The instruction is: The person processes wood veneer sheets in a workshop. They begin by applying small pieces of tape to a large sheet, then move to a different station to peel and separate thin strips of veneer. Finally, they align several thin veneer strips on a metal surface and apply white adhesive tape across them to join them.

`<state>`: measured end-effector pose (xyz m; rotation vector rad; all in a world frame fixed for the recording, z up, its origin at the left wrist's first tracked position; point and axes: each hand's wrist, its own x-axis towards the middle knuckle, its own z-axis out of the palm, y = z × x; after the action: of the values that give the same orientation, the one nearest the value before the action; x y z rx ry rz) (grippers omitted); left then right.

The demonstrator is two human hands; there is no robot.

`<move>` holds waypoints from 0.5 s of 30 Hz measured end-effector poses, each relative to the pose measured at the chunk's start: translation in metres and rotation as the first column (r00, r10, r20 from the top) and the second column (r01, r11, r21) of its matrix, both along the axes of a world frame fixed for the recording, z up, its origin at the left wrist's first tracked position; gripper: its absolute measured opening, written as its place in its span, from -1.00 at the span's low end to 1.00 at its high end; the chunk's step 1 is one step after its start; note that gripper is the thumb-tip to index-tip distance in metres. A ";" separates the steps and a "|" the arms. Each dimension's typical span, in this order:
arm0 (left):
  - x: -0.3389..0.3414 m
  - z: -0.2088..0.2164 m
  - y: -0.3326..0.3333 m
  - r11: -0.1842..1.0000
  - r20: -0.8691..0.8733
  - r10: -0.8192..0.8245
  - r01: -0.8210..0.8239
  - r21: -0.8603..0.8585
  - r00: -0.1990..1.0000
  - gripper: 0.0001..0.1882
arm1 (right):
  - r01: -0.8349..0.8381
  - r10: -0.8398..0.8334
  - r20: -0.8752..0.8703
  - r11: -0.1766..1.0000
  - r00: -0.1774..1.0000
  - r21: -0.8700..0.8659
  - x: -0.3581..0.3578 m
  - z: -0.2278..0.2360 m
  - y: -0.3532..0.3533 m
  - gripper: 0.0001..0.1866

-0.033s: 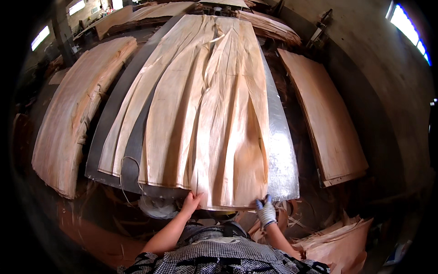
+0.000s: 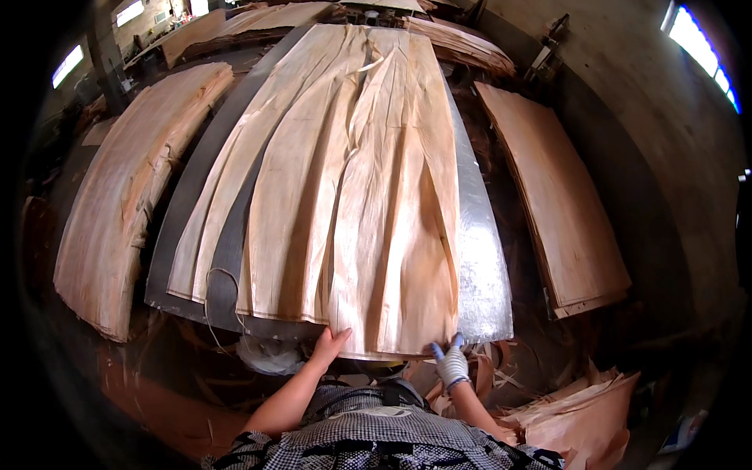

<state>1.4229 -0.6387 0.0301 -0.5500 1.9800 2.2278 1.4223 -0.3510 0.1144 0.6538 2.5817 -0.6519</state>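
Observation:
Long, thin wood veneer sheets [image 2: 356,258] lie rippled and overlapping on a dark metal-topped table [image 2: 486,290]. My bare left hand [image 2: 330,346] is closed on the near edge of the top sheet, thumb above and the other fingers mostly hidden. At that sheet's near right corner is my right hand [image 2: 451,366], in a striped white glove with blue fingertips. Its thumb and a finger are spread apart, touching the corner; its other fingers are hard to make out. A loop of thin cord [image 2: 222,272] hangs over the table's near edge, left of my left hand.
A thick veneer stack [image 2: 133,196] stands left of the table, and a flatter stack [image 2: 560,196] stands to the right. More sheets [image 2: 462,45] lie beyond the far end. Torn veneer [image 2: 580,415] and a clear plastic bag [image 2: 270,356] are low near me.
My right hand has shifted slightly left, and its thumb and finger are wider apart. The top sheet's near end moved very slightly left. My left hand keeps its hold.

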 end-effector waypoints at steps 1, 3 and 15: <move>-0.007 0.011 0.007 0.992 0.082 -0.117 0.121 -0.037 0.990 -0.72 | 0.048 -0.048 0.036 0.999 0.998 0.006 -0.001 0.011 -0.010 -0.04; -0.020 0.032 0.016 0.927 0.242 -0.334 0.364 -0.091 0.911 -0.75 | 0.120 -0.120 0.008 0.991 0.993 -0.052 -0.003 0.003 -0.016 -0.02; 0.039 -0.008 0.035 0.939 0.235 -0.276 0.314 -0.144 0.932 -0.77 | -0.055 0.084 -0.380 0.995 0.921 0.088 0.049 -0.047 -0.004 -0.57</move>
<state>1.4620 -0.6037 0.0223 -0.4485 2.0095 1.7508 1.4710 -0.3551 0.0677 0.4925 2.9890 -0.7226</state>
